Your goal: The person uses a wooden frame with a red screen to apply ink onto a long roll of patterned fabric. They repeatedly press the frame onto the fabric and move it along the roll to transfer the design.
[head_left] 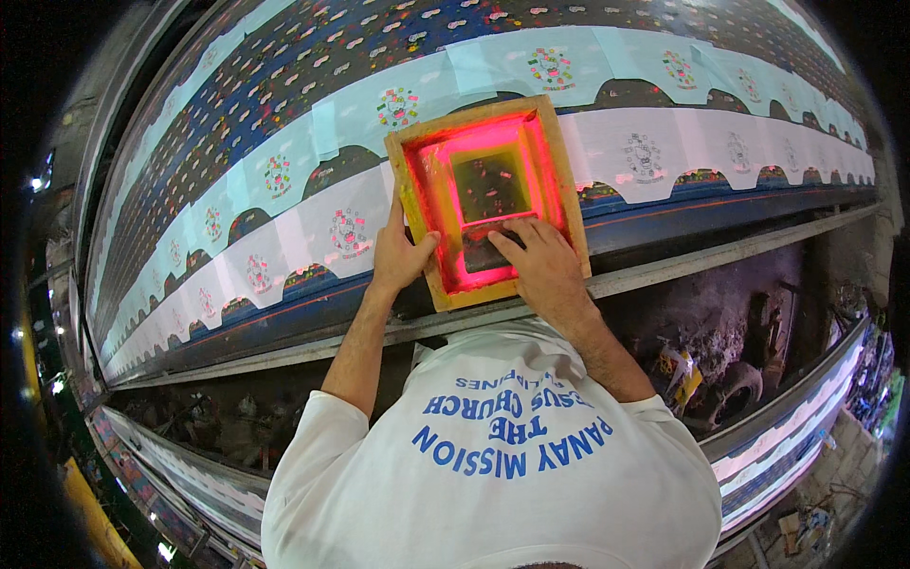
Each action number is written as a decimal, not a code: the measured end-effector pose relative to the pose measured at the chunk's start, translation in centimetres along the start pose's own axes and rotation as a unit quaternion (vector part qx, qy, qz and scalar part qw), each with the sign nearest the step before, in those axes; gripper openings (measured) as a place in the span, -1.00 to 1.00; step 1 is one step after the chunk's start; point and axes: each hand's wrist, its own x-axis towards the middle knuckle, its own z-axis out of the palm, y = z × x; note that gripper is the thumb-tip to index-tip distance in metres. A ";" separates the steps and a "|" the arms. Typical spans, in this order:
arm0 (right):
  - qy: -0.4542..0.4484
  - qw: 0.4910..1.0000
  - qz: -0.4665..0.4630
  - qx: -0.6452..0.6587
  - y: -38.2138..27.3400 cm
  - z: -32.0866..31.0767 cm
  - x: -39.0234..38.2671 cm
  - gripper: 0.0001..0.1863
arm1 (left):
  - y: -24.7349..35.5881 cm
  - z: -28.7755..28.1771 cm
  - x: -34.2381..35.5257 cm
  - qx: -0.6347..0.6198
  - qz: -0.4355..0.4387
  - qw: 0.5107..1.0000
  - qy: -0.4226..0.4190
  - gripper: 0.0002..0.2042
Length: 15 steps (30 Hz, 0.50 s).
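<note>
Gripping the left rail of the wooden printing frame [485,201], your left hand [398,251] wraps it with the thumb inside. Your right hand [542,266] presses flat on a dark squeegee [488,248] inside the pink-stained screen. That frame lies on pale fabric pieces [654,152] along the long table [284,85].

One wooden printing frame [488,201] lies on the table; two hands, left hand [400,251] and right hand [538,266], rest on it.

L hand [398,251], R hand [540,266]: palms down
</note>
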 end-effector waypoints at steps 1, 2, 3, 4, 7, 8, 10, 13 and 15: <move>-0.007 1.000 -0.005 0.002 0.2 -0.1 0.1 -0.44 | 0.0 0.0 0.0 0.000 0.004 1.000 0.003 0.10; -0.014 1.000 -0.009 0.004 0.3 -0.2 0.2 -0.49 | -0.1 0.0 -0.1 0.008 0.007 1.000 0.004 0.10; -0.017 1.000 -0.010 0.005 0.4 -0.5 0.2 -0.48 | 0.0 0.0 -0.1 0.014 0.009 1.000 0.007 0.10; -0.020 1.000 -0.011 0.006 0.4 -0.7 0.0 -0.48 | 0.1 0.1 -0.2 0.019 0.011 1.000 0.009 0.10; -0.032 0.999 -0.017 0.000 0.5 -1.1 -1.2 -0.46 | 0.0 0.4 -0.1 0.016 0.018 1.000 0.015 0.11; -0.036 0.999 -0.019 -0.004 0.4 -1.0 -1.5 -0.45 | -0.1 0.4 -0.4 0.020 0.002 1.000 0.010 0.11; -0.023 0.999 -0.024 -0.024 0.5 -0.2 -1.8 -0.45 | 0.6 0.3 -0.1 0.022 -0.019 1.000 -0.001 0.12; -0.014 1.000 -0.015 -0.011 0.3 0.3 -0.2 -0.44 | 0.2 0.3 -0.2 0.020 0.005 1.000 0.013 0.14; 0.004 1.000 -0.011 0.005 1.0 0.5 2.6 -0.43 | -0.3 0.4 -0.1 0.030 -0.004 1.000 0.010 0.14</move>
